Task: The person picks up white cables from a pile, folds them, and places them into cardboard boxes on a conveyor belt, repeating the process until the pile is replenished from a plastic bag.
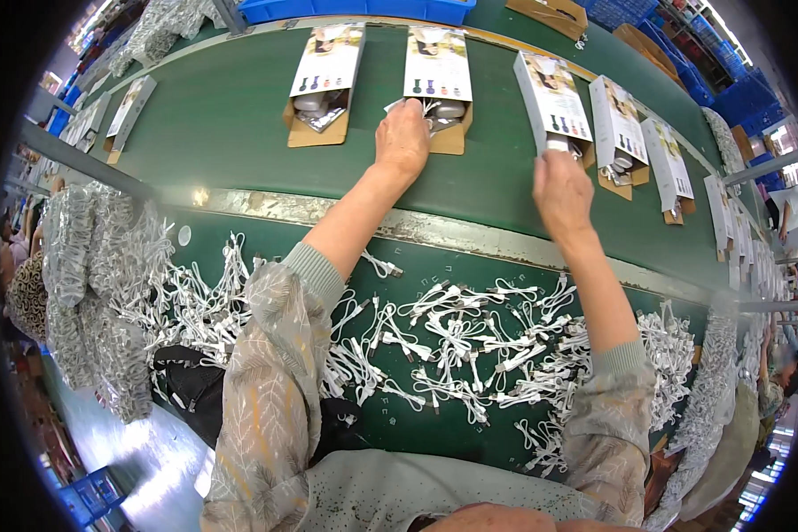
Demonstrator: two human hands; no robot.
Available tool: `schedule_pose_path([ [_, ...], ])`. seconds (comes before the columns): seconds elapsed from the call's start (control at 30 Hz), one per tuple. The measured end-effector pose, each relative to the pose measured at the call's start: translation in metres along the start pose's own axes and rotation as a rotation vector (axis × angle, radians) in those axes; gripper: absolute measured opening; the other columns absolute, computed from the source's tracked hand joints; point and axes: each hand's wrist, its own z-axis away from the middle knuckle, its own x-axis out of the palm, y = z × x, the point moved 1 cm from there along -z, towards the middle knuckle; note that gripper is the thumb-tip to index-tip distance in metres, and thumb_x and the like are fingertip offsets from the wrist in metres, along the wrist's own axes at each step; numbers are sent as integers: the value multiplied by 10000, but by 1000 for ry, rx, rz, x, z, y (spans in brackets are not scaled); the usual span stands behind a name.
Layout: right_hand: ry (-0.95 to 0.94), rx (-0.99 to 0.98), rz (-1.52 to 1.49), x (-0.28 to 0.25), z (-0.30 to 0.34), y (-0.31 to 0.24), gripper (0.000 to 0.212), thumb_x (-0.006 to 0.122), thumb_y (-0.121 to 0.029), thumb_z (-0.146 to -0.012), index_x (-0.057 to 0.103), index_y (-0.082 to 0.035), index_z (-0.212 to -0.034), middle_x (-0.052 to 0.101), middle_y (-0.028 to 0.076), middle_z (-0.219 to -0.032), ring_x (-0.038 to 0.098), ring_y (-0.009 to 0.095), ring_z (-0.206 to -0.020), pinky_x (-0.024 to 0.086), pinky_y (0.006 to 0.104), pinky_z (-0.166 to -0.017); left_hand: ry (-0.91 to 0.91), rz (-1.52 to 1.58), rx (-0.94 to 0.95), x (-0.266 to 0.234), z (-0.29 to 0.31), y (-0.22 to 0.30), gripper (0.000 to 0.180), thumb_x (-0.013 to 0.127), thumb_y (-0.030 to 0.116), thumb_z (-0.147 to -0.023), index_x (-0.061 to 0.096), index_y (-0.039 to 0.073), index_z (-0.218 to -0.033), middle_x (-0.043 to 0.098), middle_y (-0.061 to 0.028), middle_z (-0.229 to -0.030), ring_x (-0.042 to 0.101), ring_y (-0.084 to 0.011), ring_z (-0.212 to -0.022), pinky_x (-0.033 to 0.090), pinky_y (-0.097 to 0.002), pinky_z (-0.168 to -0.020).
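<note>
head view: left hand [402, 137] was at a white box [439, 71], right hand [564, 191] at another box [551, 96] farther right; i couldn't tell their grip; white cables [457, 341] lay nearer.

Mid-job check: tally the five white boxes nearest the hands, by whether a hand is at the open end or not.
Hand at the open end: 2 (left hand at one box, right hand at another)
No hand there: 3 (one to the left, two to the right)
Total: 5
</note>
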Motion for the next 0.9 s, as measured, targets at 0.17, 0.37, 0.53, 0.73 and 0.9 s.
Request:
schedule_pose_path([
  [0.17, -512, -87, -591, -16, 39, -114, 209, 653, -219, -776, 641, -34, -873, 627, 159, -861, 615, 327, -809, 493, 400, -731, 3, -77, -38, 15, 0, 14, 106, 514, 60, -828, 556, -25, -875, 630, -215, -866, 623, -409, -805, 507, -471, -716],
  [0.37, -620, -239, -738, -22, 78, -161, 181, 651, -130, -727, 596, -18, -860, 591, 162, -877, 581, 347, -841, 489, 427, -719, -116, 165, -156, 32, 5, 49, 273, 560, 20, -784, 480, -55, -1034, 557, -253, -1077, 567, -404, -999, 474, -462, -849],
  [0.53, -753, 117, -759, -35, 65, -138, 126, 597, -141, -752, 640, -22, -752, 635, 170, -758, 628, 336, -689, 504, 407, -656, -155, 186, 252, -8, 42, 42, 298, 549, -4, -766, 539, -32, -1062, 545, -235, -1126, 559, -405, -1002, 469, -447, -865],
  [0.73, -735, 753, -1212, 7, 18, -119, 207, 570, -188, -854, 569, 18, -863, 647, 86, -740, 605, 118, -587, 508, 249, -490, -136, 208, 103, -121, 78, -29, 178, 583, 29, -776, 612, 8, -950, 612, -160, -1024, 600, -344, -899, 482, -396, -802],
  [0.9, -548, 994, -1256, 70, -35, -114, 189, 546, -119, -827, 569, 68, -848, 647, 159, -742, 620, 180, -542, 504, 275, -415, -239, 98, -78, -195, 133, -60, 174, 572, 37, -787, 618, -4, -950, 622, -157, -990, 608, -332, -881, 483, -376, -780],
])
